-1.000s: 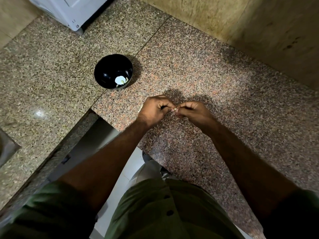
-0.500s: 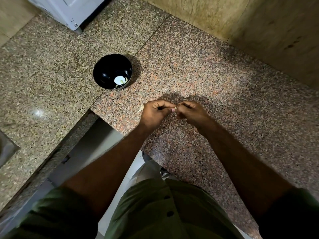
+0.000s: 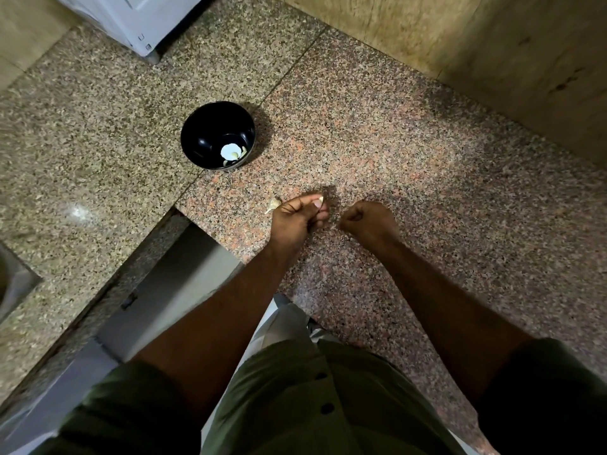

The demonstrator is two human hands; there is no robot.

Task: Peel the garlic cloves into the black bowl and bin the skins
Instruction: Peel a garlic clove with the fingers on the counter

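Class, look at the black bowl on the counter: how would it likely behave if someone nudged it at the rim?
The bowl looks deep with a narrow base, so a rim nudge might tip it. On the polished counter it would probably slide. It holds only a few cloves, so it is likely light.

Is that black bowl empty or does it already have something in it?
Not empty. The black bowl stands upright on the counter with a few pale garlic pieces at its bottom.
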